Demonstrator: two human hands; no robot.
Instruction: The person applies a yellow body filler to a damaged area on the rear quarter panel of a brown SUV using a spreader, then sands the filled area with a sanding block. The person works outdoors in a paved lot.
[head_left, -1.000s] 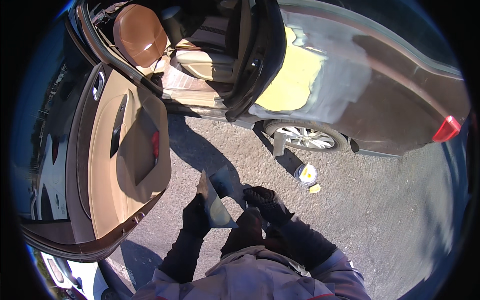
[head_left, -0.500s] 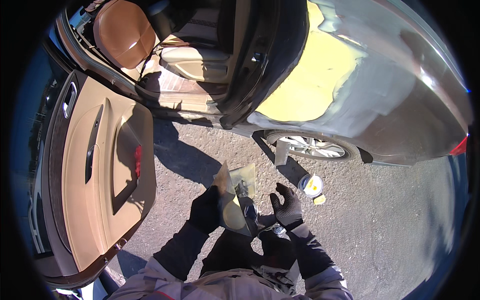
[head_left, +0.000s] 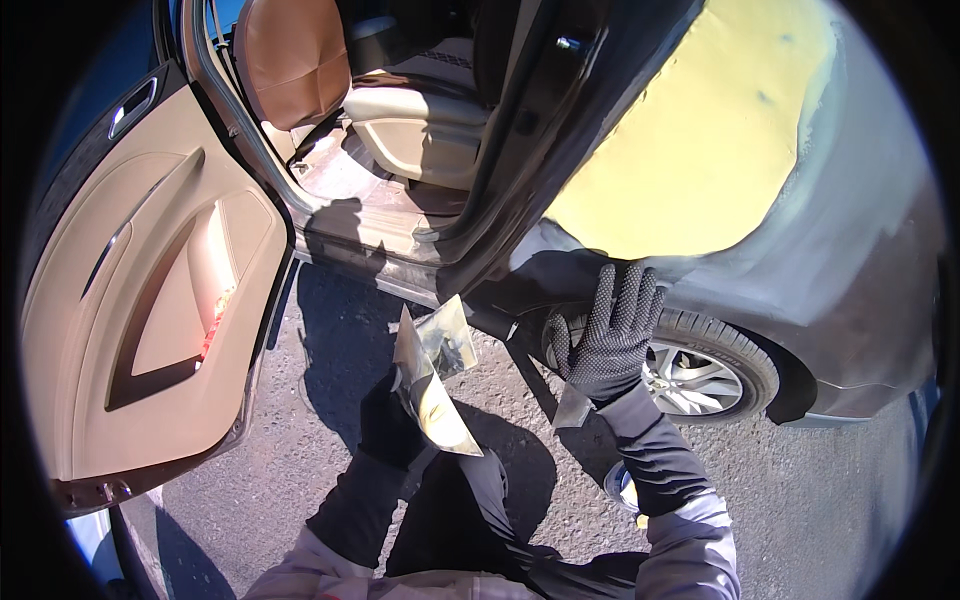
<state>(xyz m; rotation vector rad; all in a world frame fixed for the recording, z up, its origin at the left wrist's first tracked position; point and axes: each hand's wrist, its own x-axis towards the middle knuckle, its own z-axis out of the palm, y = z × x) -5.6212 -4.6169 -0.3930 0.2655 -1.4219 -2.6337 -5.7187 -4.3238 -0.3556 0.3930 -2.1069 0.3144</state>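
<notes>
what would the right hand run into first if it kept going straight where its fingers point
The right hand would probably meet the lower edge of the yellow patch on the car's body; depth is unclear, so contact may already exist.

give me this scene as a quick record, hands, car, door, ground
left hand: gloved, gripping thin plates
right hand: gloved, open, holding nothing, in front of wheel arch; contact unclear
car panel: yellow patch with grey around it
door: open
ground: tub partly hidden by right sleeve
</notes>
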